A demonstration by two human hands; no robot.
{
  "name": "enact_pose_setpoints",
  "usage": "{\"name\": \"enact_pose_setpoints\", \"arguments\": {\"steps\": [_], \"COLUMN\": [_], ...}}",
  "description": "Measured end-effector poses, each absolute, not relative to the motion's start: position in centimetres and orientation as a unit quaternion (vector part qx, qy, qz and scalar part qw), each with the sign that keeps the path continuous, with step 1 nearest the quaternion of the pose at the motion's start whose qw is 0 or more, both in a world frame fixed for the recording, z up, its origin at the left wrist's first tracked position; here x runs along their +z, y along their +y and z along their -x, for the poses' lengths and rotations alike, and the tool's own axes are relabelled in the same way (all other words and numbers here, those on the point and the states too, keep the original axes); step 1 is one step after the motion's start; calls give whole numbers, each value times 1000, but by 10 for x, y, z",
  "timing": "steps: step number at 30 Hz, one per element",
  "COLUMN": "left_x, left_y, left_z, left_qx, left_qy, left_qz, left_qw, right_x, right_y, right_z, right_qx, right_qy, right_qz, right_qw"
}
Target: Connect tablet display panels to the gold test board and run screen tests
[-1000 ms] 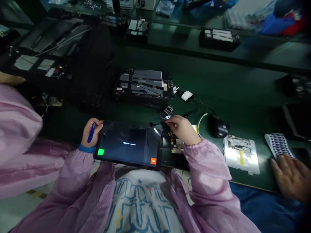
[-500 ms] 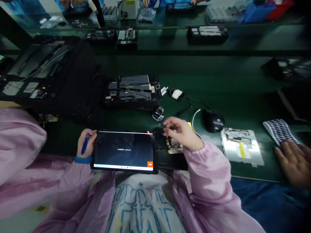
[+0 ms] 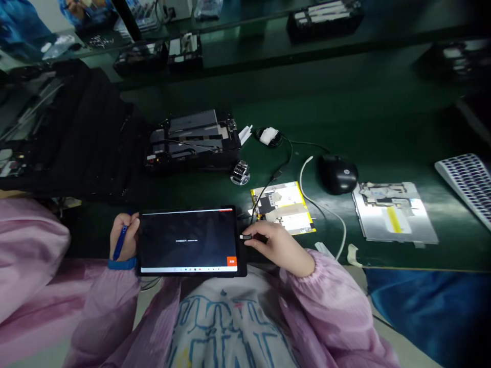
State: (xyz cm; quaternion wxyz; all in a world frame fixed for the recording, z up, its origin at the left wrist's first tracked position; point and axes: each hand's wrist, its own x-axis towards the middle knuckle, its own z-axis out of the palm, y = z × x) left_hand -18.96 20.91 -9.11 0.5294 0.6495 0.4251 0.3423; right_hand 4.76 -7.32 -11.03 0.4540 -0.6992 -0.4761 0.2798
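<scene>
A black tablet (image 3: 187,240) with a lit screen lies face up in front of me. My left hand (image 3: 125,237) is closed on its left edge. Across that hand runs a slim blue stick (image 3: 120,242), whose exact kind I cannot make out, and a blue band (image 3: 121,263) circles the wrist. By the tablet's right edge, my right hand (image 3: 274,245) pinches a small black USB plug (image 3: 245,236) with a metal tip. The tip points left, close to the tablet; whether it touches, I cannot tell. Behind this hand lies a bare board assembly with yellow edges (image 3: 291,197).
Opened devices (image 3: 192,148) are stacked behind the tablet, with a taller black stack (image 3: 88,133) left. A metal stamp-like piece (image 3: 240,173), coiled cable (image 3: 268,136), white cable (image 3: 341,225), black mouse (image 3: 337,175), silver panel (image 3: 395,220) and keyboard (image 3: 471,181) lie rightward.
My right hand has come down and left with the plug, to the tablet's right edge, uncovering the yellow-edged board. The co-worker's hand has left the keyboard. My view has shifted.
</scene>
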Motion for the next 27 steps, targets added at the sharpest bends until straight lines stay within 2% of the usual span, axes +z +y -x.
{"name": "enact_pose_setpoints", "arguments": {"steps": [9,27], "left_x": [-90,-93], "left_y": [209,214], "left_z": [189,195], "left_qx": [348,323], "left_qy": [440,414], "left_qz": [-650,-672], "left_qw": [513,522], "right_x": [-108,-99], "right_y": [-70,-59], "right_z": [-47,-47], "right_qx": [259,332], "right_qy": [-500,-449], "right_qz": [686,718], "right_qw": [462,415]}}
